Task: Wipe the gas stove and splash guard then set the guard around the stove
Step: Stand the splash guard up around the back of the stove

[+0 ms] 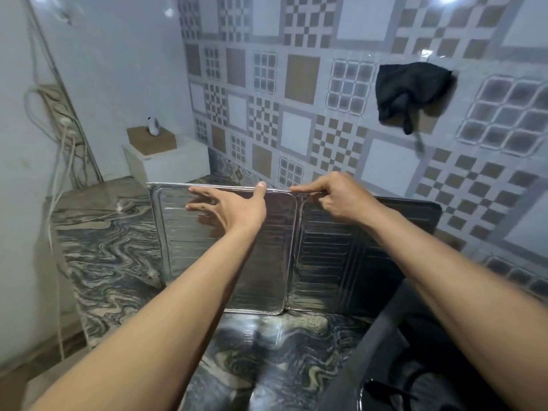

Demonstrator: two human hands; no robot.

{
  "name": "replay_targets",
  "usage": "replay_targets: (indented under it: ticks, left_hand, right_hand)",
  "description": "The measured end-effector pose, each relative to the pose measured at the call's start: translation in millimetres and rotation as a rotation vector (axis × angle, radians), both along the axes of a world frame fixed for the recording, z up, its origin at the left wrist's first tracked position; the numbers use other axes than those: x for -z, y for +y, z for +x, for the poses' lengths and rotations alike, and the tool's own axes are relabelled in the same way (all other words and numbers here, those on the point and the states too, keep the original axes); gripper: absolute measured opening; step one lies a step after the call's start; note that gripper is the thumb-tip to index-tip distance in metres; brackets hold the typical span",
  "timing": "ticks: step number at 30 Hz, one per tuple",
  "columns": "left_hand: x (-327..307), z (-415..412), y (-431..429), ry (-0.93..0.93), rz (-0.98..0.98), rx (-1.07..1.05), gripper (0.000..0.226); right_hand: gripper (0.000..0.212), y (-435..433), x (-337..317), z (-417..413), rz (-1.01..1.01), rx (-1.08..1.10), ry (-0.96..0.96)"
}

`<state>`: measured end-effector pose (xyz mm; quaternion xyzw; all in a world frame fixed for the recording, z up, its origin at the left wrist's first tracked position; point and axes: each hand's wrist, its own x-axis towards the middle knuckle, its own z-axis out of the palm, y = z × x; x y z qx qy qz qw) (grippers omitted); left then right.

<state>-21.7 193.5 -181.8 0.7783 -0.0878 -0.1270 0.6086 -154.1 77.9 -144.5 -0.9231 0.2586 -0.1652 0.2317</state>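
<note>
A: What is the biggest thing here?

B: The marbled surface (112, 256), running to the tiled wall (341, 120). The gas stove (394, 366) sits dark and blurred at its near right corner.

A: And the splash guard?

B: The splash guard (267, 253) stands upright on the surface, its hinged foil panels spread along the far side of the stove, close to the wall. The left panel angles toward the camera.

A: The hands?

B: Both are at the top edge. The left hand (237, 209) lies open on the left panel, fingers (198, 191) spread flat, thumb hooked over the rim. The right hand (338, 197) pinches the rim near the hinge between thumb and curled fingers.

A: So which step?

B: Judging from this, wiping looks done: a black cloth (412, 93) hangs on the wall and neither hand holds one. This seems to be the placing step.

A: What does the next move need?

B: Probably swinging the left panel round the stove's left side while the right hand steadies the hinge. The foil looks thin, so gentle pressure. The right end is partly hidden, so I cannot tell how it stands.
</note>
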Motion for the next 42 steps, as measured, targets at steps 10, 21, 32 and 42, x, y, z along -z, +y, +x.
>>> replay_targets:
  ticks: [10, 21, 32, 42]
  left_hand:
    - [-1, -1, -4, 0.005, -0.02, 0.015, 0.146]
    - [-4, -8, 4, 0.067, -0.04, 0.089, 0.128]
    - [-21, -12, 6, 0.104, -0.099, 0.32, 0.088]
    - [-28, -15, -5, -0.049, 0.036, 0.715, 0.088]
  right_hand:
    - [0.062, -13, -3, -8, -0.001, -0.022, -0.012]
    - [0.056, -13, -2, -12, 0.055, -0.025, 0.025]
    - [0.072, -45, 17, -17, -0.228, 0.117, 0.045]
    - [0.073, -80, 13, -56, -0.262, 0.179, 0.142]
